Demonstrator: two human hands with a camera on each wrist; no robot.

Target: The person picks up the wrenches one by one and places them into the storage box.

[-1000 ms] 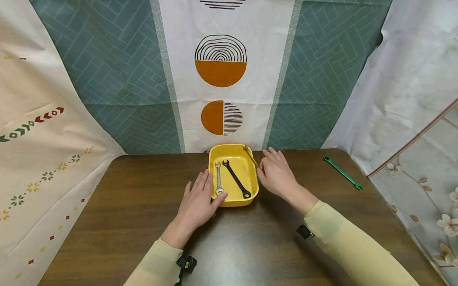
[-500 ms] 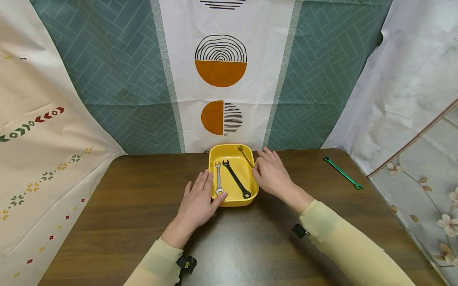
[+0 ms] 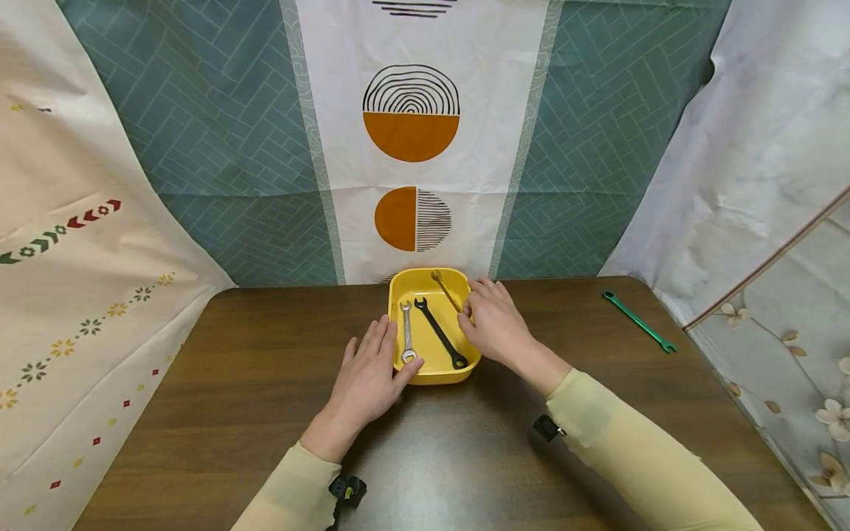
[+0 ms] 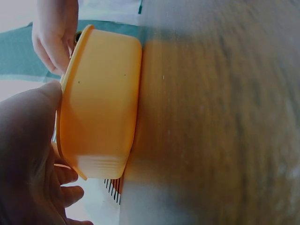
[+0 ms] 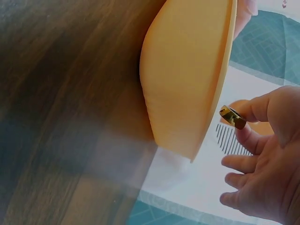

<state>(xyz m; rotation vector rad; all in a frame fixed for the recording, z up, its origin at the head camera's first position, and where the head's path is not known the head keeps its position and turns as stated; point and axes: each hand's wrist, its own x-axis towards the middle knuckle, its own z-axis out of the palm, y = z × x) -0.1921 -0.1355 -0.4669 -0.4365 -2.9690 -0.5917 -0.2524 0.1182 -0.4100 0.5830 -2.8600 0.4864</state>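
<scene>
A yellow tub (image 3: pixel 434 377) stands at the back middle of the table. In it lie a silver wrench (image 3: pixel 407 333) on the left and a black wrench (image 3: pixel 441 334) slanting across the middle. My left hand (image 3: pixel 365 376) rests on the tub's near left rim, fingers straight and thumb at the front corner. With thumb and forefinger, my right hand (image 3: pixel 494 324) pinches a gold wrench (image 3: pixel 446 288) over the tub's right side. The right wrist view shows an end of this gold wrench (image 5: pixel 233 117) poking from the pinch beside the rim, the other fingers spread.
A green wrench (image 3: pixel 639 321) lies on the brown wooden table (image 3: pixel 265 413) near its right edge. Behind the tub hangs a patterned curtain (image 3: pixel 232 147), and further cloths hang at both sides.
My right hand has moved left with the gold wrench, from the tub's right rim to over its inside. The left hand has kept its place on the rim.
</scene>
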